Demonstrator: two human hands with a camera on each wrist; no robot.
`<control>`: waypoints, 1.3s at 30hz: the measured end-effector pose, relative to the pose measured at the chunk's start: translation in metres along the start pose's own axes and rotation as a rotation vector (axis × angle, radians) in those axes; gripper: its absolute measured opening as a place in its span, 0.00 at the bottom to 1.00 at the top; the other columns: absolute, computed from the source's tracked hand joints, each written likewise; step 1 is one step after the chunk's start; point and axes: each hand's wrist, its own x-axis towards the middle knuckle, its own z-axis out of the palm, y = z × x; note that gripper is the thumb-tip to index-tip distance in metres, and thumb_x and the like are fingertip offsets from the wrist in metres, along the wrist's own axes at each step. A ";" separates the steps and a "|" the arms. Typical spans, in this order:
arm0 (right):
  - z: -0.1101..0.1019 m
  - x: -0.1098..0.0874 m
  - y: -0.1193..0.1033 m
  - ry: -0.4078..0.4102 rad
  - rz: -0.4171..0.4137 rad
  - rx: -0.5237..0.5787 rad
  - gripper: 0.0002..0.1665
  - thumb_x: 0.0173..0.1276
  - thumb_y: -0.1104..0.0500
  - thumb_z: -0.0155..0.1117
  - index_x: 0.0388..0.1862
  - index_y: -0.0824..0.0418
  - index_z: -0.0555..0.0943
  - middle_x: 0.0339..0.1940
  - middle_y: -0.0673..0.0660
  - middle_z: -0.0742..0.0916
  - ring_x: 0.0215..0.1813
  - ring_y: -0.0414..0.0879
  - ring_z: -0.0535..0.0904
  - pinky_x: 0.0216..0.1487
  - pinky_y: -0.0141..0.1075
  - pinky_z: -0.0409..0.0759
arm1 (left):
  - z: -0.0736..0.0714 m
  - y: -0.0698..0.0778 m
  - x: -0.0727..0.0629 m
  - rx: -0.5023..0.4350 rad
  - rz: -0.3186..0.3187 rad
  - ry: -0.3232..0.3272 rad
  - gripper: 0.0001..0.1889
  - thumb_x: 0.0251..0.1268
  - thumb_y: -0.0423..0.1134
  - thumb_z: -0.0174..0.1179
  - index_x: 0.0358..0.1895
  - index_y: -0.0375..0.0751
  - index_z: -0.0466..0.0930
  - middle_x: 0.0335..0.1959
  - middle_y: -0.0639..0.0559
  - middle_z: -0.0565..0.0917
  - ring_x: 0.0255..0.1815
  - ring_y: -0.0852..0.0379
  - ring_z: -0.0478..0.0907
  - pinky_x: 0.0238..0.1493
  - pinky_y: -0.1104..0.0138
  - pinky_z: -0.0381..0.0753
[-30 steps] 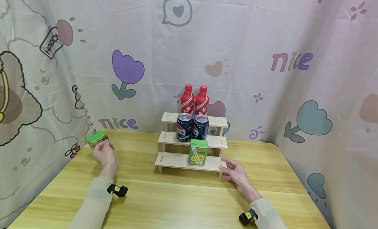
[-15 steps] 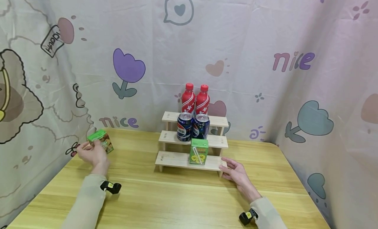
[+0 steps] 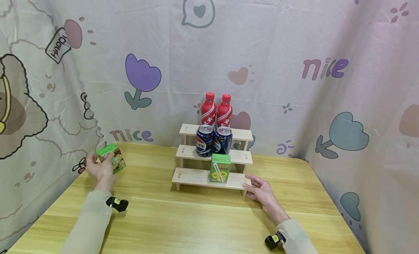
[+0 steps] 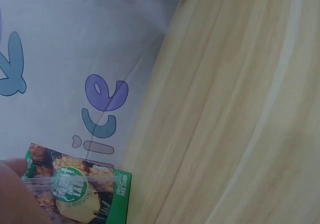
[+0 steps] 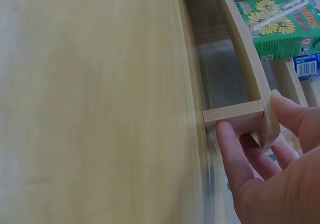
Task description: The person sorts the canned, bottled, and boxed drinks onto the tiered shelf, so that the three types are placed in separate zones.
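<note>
A green-topped drink carton (image 3: 118, 160) with a brown and yellow printed front stands near the table's back left corner. My left hand (image 3: 100, 170) holds its left side, the thumb overlapping the front and other fingers beyond the left edge. In the left wrist view, the carton (image 4: 75, 189) shows its printed face beside my thumb. A three-step wooden display shelf (image 3: 193, 177) stands mid-table. My right hand (image 3: 262, 193) grips the right end of its lowest step, thumb above and fingers around the end leg (image 5: 235, 115). Another green drink carton (image 3: 220, 169), with yellow flowers and a straw, is on that step.
Two dark blue cola cans (image 3: 204, 141) are on the middle step, and two red bottles (image 3: 208, 110) on the top one. The wooden table (image 3: 183, 225) extends in front of the shelf. A patterned curtain (image 3: 275, 32) encloses the back and sides.
The left hand has shifted left around the carton, which has gone from tilted to upright with more of its front showing. The right hand keeps its place on the shelf.
</note>
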 end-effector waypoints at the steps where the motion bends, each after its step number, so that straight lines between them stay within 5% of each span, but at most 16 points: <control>1: 0.000 0.000 0.000 0.000 0.000 0.000 0.32 0.65 0.63 0.69 0.68 0.63 0.73 0.64 0.68 0.78 0.46 0.46 0.85 0.48 0.44 0.85 | 0.000 -0.001 0.001 0.008 0.002 -0.005 0.32 0.57 0.37 0.71 0.66 0.55 0.71 0.66 0.61 0.68 0.67 0.62 0.63 0.70 0.66 0.63; 5: 0.001 0.000 0.000 -0.003 0.000 -0.002 0.32 0.65 0.63 0.69 0.68 0.63 0.73 0.64 0.69 0.78 0.46 0.46 0.85 0.48 0.44 0.85 | 0.001 -0.003 0.002 0.038 0.005 -0.006 0.30 0.56 0.38 0.72 0.63 0.54 0.74 0.56 0.63 0.74 0.57 0.65 0.68 0.63 0.67 0.66; 10: -0.001 0.001 0.001 -0.005 0.001 -0.005 0.33 0.64 0.63 0.69 0.68 0.63 0.72 0.64 0.69 0.78 0.46 0.46 0.85 0.47 0.43 0.86 | 0.002 -0.003 0.004 0.135 0.012 -0.006 0.24 0.54 0.40 0.74 0.55 0.53 0.77 0.41 0.64 0.69 0.44 0.66 0.64 0.47 0.68 0.67; 17: -0.001 -0.002 -0.002 -0.011 0.002 -0.021 0.33 0.65 0.63 0.69 0.68 0.62 0.72 0.64 0.69 0.77 0.44 0.46 0.86 0.46 0.43 0.86 | 0.002 0.000 0.000 0.027 -0.087 -0.076 0.34 0.51 0.34 0.75 0.65 0.50 0.76 0.47 0.65 0.77 0.51 0.65 0.73 0.60 0.68 0.72; 23: -0.001 -0.002 -0.002 -0.012 0.000 -0.024 0.33 0.64 0.62 0.69 0.68 0.62 0.72 0.65 0.70 0.77 0.45 0.47 0.86 0.47 0.43 0.86 | 0.006 0.001 -0.008 -0.004 -0.076 -0.142 0.33 0.51 0.32 0.75 0.64 0.45 0.76 0.42 0.64 0.80 0.42 0.67 0.75 0.40 0.79 0.77; 26: -0.001 -0.003 -0.001 -0.012 0.007 -0.025 0.34 0.64 0.62 0.69 0.68 0.62 0.72 0.66 0.70 0.76 0.46 0.47 0.85 0.47 0.43 0.86 | 0.008 0.003 -0.010 -0.006 -0.061 -0.177 0.32 0.50 0.33 0.75 0.63 0.43 0.78 0.38 0.64 0.82 0.40 0.68 0.76 0.38 0.80 0.77; 31: -0.002 -0.001 0.001 -0.011 0.004 -0.023 0.34 0.63 0.62 0.70 0.68 0.62 0.72 0.65 0.70 0.77 0.45 0.48 0.86 0.46 0.42 0.86 | 0.011 0.009 -0.016 0.049 -0.084 -0.263 0.33 0.51 0.36 0.75 0.64 0.45 0.76 0.34 0.66 0.82 0.36 0.69 0.77 0.36 0.78 0.78; 39: -0.001 0.001 0.001 -0.006 0.002 -0.018 0.33 0.63 0.62 0.70 0.67 0.61 0.73 0.64 0.69 0.78 0.45 0.48 0.86 0.46 0.43 0.86 | 0.018 0.020 -0.032 0.075 -0.130 -0.489 0.32 0.53 0.36 0.74 0.64 0.48 0.74 0.34 0.66 0.83 0.36 0.67 0.79 0.38 0.71 0.84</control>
